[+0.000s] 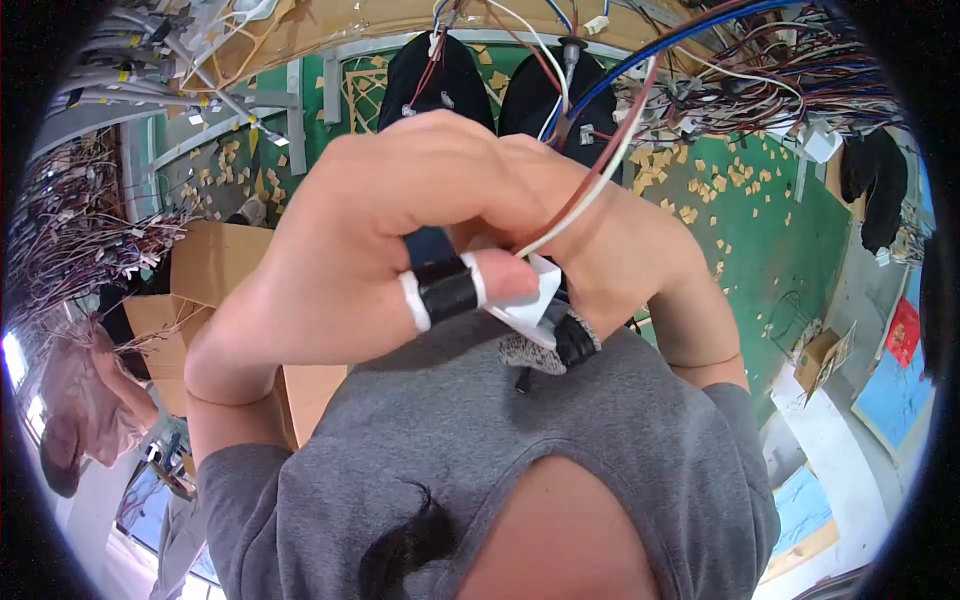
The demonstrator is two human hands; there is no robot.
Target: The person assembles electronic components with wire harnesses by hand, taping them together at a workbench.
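Note:
Both hands are raised close together in front of my grey shirt, around a small white plastic connector [545,285]. My left hand [365,225] is closed, its thumb pressed against the connector; black tape over a white wrap bands that thumb. My right hand [630,240] is curled against the connector's other side. A grey knitted cover with black tape sits on one of its digits, below the connector. A brown-red wire and a white wire [592,192] run from the connector up over the right hand. The fingertips behind the connector are partly hidden.
Thick bundles of coloured wires [820,95] lie along the bench at the upper right, and more hang at the left [75,200]. An open cardboard box [215,250] stands left of me. Another person [120,400] handles wires at far left. Small tan pieces litter the green floor [745,235].

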